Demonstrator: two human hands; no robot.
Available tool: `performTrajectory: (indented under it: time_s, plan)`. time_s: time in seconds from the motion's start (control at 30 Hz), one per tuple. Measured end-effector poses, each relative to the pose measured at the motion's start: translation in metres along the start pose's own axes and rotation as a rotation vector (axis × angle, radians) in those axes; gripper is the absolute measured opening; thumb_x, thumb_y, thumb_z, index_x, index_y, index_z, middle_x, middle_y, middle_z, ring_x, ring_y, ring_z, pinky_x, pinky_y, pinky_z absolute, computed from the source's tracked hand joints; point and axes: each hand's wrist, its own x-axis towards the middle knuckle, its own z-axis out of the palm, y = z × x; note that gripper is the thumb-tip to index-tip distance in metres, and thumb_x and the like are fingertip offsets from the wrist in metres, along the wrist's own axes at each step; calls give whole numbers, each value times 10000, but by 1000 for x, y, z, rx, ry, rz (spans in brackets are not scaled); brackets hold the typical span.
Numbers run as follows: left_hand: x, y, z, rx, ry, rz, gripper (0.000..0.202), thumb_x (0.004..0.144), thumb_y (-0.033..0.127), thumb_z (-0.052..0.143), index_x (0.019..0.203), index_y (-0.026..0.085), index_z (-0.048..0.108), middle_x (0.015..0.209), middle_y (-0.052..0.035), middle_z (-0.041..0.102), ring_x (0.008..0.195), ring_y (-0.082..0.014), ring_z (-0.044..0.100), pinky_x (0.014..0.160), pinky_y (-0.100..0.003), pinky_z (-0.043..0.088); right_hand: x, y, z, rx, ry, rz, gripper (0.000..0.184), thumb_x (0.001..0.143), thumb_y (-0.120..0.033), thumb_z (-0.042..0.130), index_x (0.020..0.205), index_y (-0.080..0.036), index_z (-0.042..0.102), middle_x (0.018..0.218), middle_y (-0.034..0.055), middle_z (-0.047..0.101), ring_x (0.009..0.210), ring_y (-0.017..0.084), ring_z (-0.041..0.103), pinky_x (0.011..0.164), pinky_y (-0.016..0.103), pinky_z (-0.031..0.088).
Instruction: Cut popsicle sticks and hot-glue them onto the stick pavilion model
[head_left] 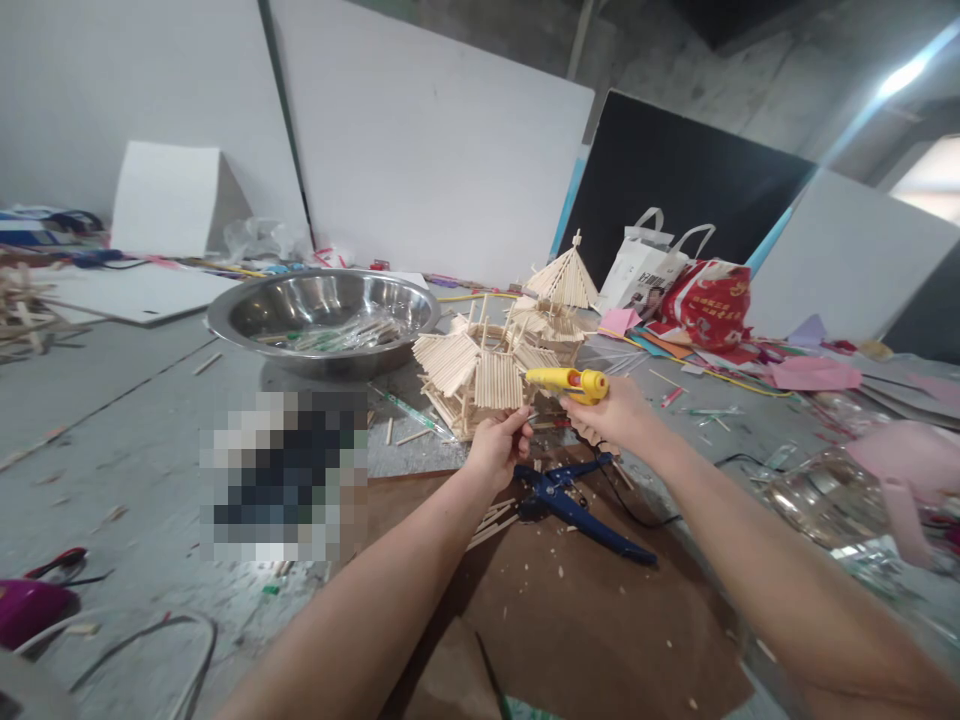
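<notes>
My right hand (616,412) is closed around a yellow hot glue gun (555,379), its front pointing left at a small pavilion model made of thin wooden sticks (498,380). The model has slatted roof panels, with upright sticks poking out above them. Just below the front roof panel, the fingers of my left hand (496,448) are pinched together by its lower edge. Whatever lies between those fingertips is too small to make out. A second stick model with a pointed roof (566,278) stands right behind. Blue-handled cutters (592,515) lie below my hands.
A steel basin (247,345) holding wrapped sticks stands behind left. Brown board (600,610) lies under my forearms, with loose sticks (491,525) on it. At right are a red bag (709,305), coloured paper and a clear plastic jug (832,495). A dark cord (637,515) trails rightward.
</notes>
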Motion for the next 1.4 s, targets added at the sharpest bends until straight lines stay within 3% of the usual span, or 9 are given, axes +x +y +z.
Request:
performTrajectory:
  time_s: [0.83, 1.4]
  plan:
    - [1, 0, -2, -10, -6, -11, 178, 603, 229, 653, 668, 126, 523, 432, 57, 464, 304, -25, 350, 331, -166, 233, 1, 0, -1, 6, -1, 28, 210, 650, -380, 537, 728, -202, 615, 694, 51, 663, 692, 222, 614, 556, 282, 410]
    - [-2, 1, -3, 12, -9, -15, 189, 608, 227, 638, 733, 110, 557, 440, 53, 467, 305, -27, 351, 325, -169, 233, 0, 0, 0, 17, 0, 12, 189, 647, -367, 547, 714, -209, 625, 652, 44, 658, 682, 222, 615, 526, 270, 403]
